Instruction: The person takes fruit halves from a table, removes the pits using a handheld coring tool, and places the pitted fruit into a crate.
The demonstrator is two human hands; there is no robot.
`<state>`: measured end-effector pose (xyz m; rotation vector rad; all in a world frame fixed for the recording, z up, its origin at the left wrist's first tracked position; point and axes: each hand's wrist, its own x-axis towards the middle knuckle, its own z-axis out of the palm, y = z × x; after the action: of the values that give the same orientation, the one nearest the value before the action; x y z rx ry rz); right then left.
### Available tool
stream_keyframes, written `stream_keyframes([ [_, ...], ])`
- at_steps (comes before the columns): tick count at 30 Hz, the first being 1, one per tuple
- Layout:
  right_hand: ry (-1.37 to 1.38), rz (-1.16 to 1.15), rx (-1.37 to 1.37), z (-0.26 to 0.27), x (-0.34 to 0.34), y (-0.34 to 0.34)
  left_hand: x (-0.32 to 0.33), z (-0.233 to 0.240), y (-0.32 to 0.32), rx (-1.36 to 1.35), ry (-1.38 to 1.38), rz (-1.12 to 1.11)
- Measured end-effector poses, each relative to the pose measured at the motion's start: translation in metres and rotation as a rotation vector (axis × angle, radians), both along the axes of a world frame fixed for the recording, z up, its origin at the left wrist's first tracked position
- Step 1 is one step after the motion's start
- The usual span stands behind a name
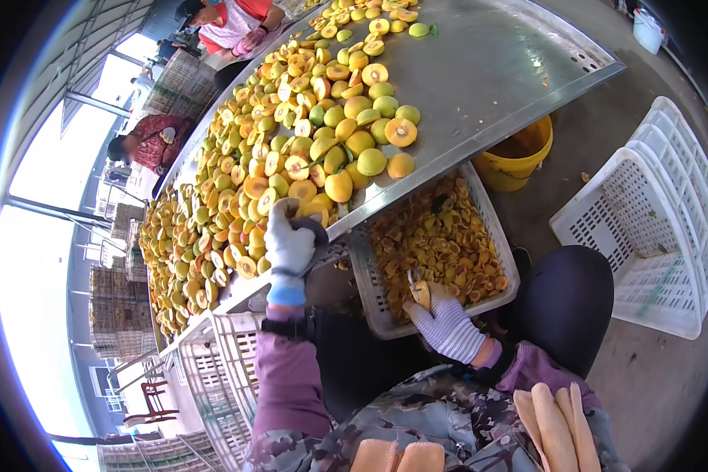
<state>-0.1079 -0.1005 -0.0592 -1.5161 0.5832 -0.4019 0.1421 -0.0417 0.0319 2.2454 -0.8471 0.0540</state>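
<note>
My left hand (289,248), in a white and grey glove, is at the near edge of the metal table (448,138). Its curled fingers touch the heap of halved yellow peaches (253,189); whether they grip one is hidden. Lower down, my right hand (448,327) wears a striped glove. It holds a small hand tool (420,292) with a yellowish handle and a metal tip, above a white plastic crate (510,289). Peach pits and scraps (448,242) fill much of that crate, which stands partly beneath the table edge.
A yellow bucket (516,156) stands under the table's right side. Nested white crates (643,218) are on the floor at right, and another crate (221,366) is at left. Two people (236,26) sit along the table's far side. Stacked crates (115,307) stand beyond.
</note>
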Motion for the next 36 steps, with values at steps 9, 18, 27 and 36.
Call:
stream_keyframes([
  [9, 0.022, 0.063, -0.494, 0.018, -0.003, 0.021, -0.118, -0.047, 0.045, -0.676, 1.392, -0.058],
  [18, 0.167, 0.134, -0.717, 0.023, -0.018, 0.023, -0.15, -0.033, 0.049, -0.566, 0.995, -0.231],
  [27, 0.179, 0.202, -0.677, 0.027, -0.02, 0.023, -0.158, -0.025, 0.051, -0.262, 0.555, -0.324],
  [36, 0.174, 0.314, -0.41, 0.043, -0.019, 0.032, -0.166, -0.02, 0.047, -0.56, 0.699, -0.226],
])
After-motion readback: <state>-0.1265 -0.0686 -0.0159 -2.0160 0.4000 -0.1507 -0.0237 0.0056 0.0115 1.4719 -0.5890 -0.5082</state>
